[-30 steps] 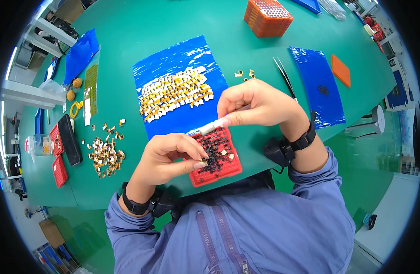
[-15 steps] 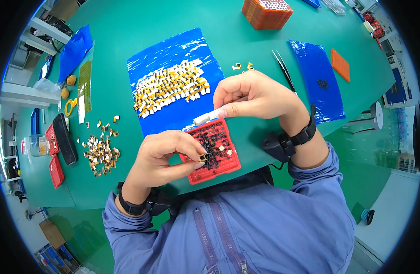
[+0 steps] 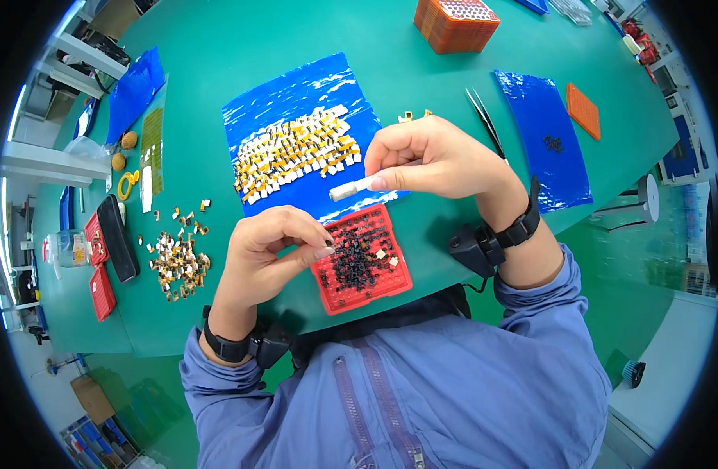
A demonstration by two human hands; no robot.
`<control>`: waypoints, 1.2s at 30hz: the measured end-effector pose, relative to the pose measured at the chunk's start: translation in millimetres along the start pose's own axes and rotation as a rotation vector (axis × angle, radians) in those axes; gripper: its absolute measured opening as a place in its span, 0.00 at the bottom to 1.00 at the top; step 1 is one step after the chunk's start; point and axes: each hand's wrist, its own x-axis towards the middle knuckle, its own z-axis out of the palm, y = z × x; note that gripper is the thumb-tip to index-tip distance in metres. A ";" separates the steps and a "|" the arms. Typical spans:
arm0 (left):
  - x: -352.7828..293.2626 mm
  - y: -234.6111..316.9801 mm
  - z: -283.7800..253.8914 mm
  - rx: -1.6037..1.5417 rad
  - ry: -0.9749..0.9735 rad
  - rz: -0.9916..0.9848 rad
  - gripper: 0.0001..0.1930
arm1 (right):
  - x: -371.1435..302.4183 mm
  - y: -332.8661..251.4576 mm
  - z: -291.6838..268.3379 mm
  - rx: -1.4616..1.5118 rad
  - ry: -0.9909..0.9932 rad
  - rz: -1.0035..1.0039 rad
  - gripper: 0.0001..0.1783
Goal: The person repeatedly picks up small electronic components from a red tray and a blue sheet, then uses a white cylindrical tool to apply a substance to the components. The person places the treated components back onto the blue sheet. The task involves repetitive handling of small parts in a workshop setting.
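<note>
My right hand (image 3: 437, 162) pinches a short white stick-shaped tool (image 3: 346, 191) between thumb and fingers. Its thick, wrapped-looking end points left, just beyond the far edge of a red tray (image 3: 404, 288). Many small black parts (image 3: 359, 266) lie in the tray, heaped in the middle and more in rows at the back; a couple of cream squares (image 3: 381, 254) rest among them. At the tray's left side my left hand (image 3: 269, 254) is closed in a pinch on a tiny dark part (image 3: 328, 244), mostly covered by the fingertips.
Beyond the tray, a blue sheet (image 3: 289, 84) carries dense rows of white-and-gold flex pieces (image 3: 296, 148). A loose pile of similar pieces (image 3: 179, 262) lies left. Tweezers (image 3: 485, 121), another blue sheet (image 3: 542, 144) with black bits and an orange tray stack (image 3: 455, 27) are right.
My left hand has drawn back left and slightly away from over the tray, and the gold-edged part between its fingertips shows less. The white tool has shifted slightly left and farther from the tray.
</note>
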 end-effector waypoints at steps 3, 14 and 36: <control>3.5 5.1 -3.8 0.292 -0.067 0.208 0.07 | 0.2 0.7 -1.1 0.019 0.033 -0.005 0.08; -7.6 12.4 11.1 0.285 -0.140 0.425 0.07 | 3.1 14.7 1.8 0.055 0.074 -0.034 0.11; -6.5 11.7 10.3 0.101 -0.203 0.496 0.04 | 5.4 15.0 1.1 0.008 0.001 0.018 0.08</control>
